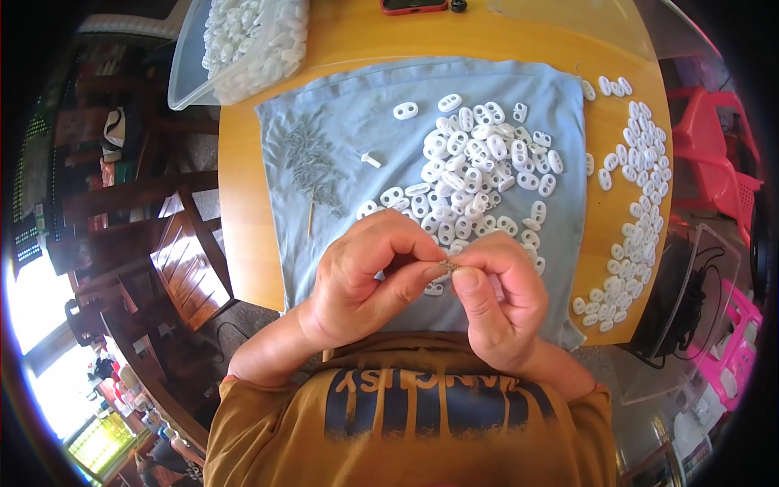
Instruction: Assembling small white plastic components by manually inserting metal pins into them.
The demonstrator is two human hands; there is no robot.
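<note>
My left hand and my right hand meet at the near side of a blue cloth. Thumb and forefinger of each are pinched together, tip to tip, around a tiny thing that is too small and covered to name. Just beyond the fingers lies a heap of white oval plastic pieces with two holes. Left of it are a small white plastic peg and a spread of fine grey bits, perhaps small springs. A thin brown stick lies at their near end.
A clear plastic tub full of white pieces stands at the far left of the wooden table. More two-holed ovals line the right edge. A red-edged phone lies at the back. Pink plastic chairs stand beyond the right side.
</note>
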